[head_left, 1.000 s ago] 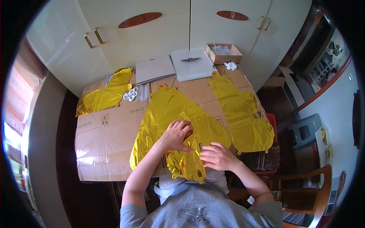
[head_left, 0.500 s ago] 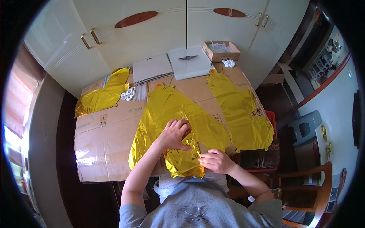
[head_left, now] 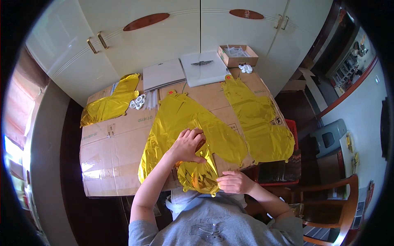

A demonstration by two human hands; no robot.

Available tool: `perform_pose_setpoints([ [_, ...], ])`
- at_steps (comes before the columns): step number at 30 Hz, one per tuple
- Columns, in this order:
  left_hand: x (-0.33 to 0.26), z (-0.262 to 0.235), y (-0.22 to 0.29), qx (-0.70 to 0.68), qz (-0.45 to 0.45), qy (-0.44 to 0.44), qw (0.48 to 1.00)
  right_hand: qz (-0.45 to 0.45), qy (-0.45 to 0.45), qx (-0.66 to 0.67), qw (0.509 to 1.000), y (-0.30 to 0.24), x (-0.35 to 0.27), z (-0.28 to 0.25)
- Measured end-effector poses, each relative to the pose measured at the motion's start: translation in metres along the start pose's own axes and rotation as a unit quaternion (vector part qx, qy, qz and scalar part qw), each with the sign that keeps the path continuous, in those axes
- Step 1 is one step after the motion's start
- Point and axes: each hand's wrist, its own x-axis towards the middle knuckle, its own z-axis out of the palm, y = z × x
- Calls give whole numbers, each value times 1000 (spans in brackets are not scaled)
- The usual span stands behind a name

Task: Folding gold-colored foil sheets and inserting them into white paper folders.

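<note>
A flat gold foil balloon [head_left: 186, 112] lies across the middle of the cardboard, its near part hanging over the front edge toward me. My left hand [head_left: 186, 145] rests on this foil, fingers arched and thumb spread away from them. What lies under its palm is hidden. At the right side of the overhanging part, my right hand [head_left: 236, 182] has its fingertips closed on the foil's edge; its thumb is mostly out of sight. A second flat gold foil balloon [head_left: 256, 123] lies to the right, and a third one [head_left: 111, 104] is at the far left.
Cardboard [head_left: 111, 156] covers the table. White ribbon rolls [head_left: 137, 101] and clear straws [head_left: 152, 99] lie beyond my left arm. Behind are grey-white panels [head_left: 164, 75], a white laptop [head_left: 204, 67] and a small box [head_left: 238, 56]. A wooden chair [head_left: 349, 205] stands at right.
My right hand has shifted slightly down and right. The foil's near part has spread out smoother and lower along its edge. My left hand has stayed in place.
</note>
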Motion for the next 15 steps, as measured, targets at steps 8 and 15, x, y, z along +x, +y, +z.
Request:
perform_pose_setpoints([
  [8,1,0,-1,0,8,-2,1000,101,39,-2,994,14,27,-9],
  [15,0,1,-1,12,4,-1,1000,146,-32,-70,986,44,46,-2],
])
